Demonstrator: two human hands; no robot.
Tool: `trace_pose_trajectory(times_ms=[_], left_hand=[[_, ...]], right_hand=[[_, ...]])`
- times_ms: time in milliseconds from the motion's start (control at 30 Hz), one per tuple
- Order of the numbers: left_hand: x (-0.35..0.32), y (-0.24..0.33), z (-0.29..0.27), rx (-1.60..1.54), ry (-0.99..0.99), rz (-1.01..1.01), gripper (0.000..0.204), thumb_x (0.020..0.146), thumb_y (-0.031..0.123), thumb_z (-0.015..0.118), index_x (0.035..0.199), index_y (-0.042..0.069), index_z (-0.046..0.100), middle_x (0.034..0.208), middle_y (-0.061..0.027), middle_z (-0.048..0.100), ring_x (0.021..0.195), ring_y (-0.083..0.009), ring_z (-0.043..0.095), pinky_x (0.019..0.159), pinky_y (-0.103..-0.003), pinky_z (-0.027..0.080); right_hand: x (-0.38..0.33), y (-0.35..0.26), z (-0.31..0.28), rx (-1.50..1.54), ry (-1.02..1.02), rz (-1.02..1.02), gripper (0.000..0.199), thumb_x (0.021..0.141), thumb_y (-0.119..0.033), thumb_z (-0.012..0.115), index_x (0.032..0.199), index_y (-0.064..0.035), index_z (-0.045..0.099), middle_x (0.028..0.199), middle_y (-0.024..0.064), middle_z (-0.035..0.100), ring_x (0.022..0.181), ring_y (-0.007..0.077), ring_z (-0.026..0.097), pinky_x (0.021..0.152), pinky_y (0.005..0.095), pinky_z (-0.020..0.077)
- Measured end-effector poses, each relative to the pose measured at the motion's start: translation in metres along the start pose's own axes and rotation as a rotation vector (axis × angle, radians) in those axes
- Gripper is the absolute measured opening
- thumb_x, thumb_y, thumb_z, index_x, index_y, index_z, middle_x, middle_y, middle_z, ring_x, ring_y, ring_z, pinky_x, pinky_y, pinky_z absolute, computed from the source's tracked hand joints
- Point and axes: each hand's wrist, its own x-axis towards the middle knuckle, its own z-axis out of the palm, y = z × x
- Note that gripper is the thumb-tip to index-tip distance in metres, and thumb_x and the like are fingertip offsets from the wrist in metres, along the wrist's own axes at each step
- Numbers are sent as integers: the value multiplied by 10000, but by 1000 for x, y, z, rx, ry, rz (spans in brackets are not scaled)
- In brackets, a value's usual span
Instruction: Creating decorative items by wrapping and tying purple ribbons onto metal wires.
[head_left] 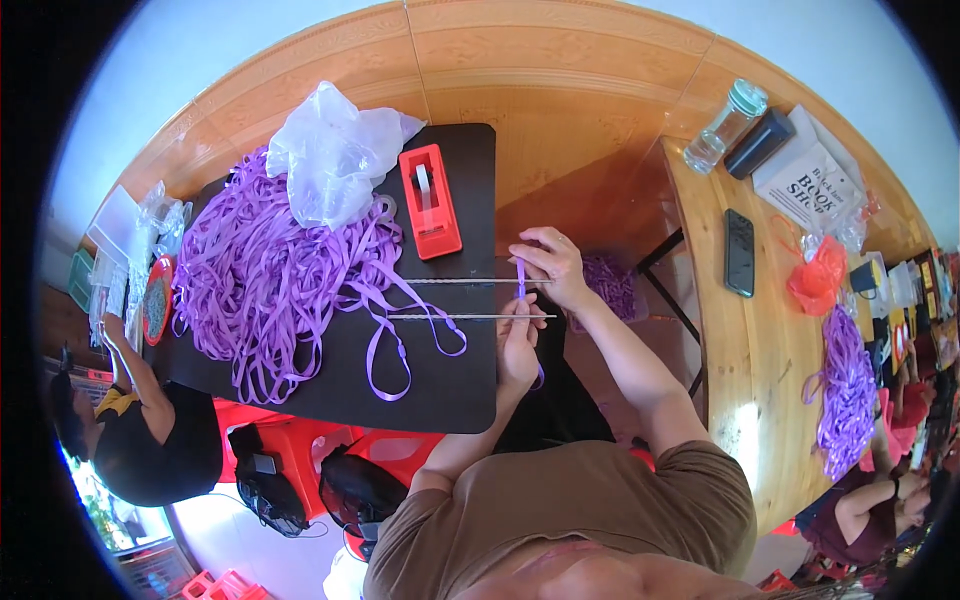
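Observation:
Past the right edge of the black table (440, 385), a purple lanyard strap (520, 272) runs between my hands. My left hand (516, 345) is closed, with its fingertips pinching the lower part of the strap. My right hand (557, 268) holds the upper part between thumb and fingers. Two thin metal rods (450, 317) stick out from the table and cross the strap near my fingers. A large heap of purple lanyards (260, 270) covers much of the table, with loose loops trailing toward the rods. Exactly how the strap lies around the rods is partly hidden by my fingers.
A red tape dispenser (431, 205) and a clear plastic bag (330, 150) are on the black table. Below my right hand sits a bin of purple straps (612, 285). The wooden table (745, 340) bears a phone (739, 252), a bottle (727, 125) and a lanyard bundle (846, 390). Other people sit at both sides.

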Motion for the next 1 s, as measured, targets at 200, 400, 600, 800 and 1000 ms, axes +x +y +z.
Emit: trace_pose_trajectory(times_ms=[200,400,600,800,1000], left_hand=[[-5,-2,0,13,2,49,208,953,175,497,1049,27,607,825,-33,619,682,-89,554,608,-191,387],[-47,4,-3,11,42,-80,214,948,187,515,992,7,622,859,-29,626,763,-96,537,711,-233,403],[-98,14,-25,170,-73,-186,231,933,191,536,1016,6,645,866,-51,651,762,-108,574,707,-226,423],[-121,36,-44,39,-245,-373,248,946,175,485,1037,1,636,875,-79,654,712,-135,586,662,-244,429],[-135,63,-46,-105,-298,-554,230,944,172,475,1000,12,630,852,-97,646,611,-168,583,485,-242,396]], right_hand=[[-30,-9,10,83,-53,112,187,697,-93,687,880,-66,669,917,100,603,834,283,600,680,369,484],[-83,-43,-2,28,-183,177,267,641,-175,636,877,-53,665,1076,114,571,952,305,521,750,400,392],[-116,-86,-17,164,-223,232,220,675,-209,617,836,-61,637,990,109,565,879,303,495,714,383,357],[-145,-117,-25,372,-245,338,199,734,-227,604,826,-53,637,940,79,593,867,283,512,742,369,366],[-171,-145,-31,519,-179,364,179,824,-204,566,831,-41,638,838,83,603,815,270,526,754,384,389]])
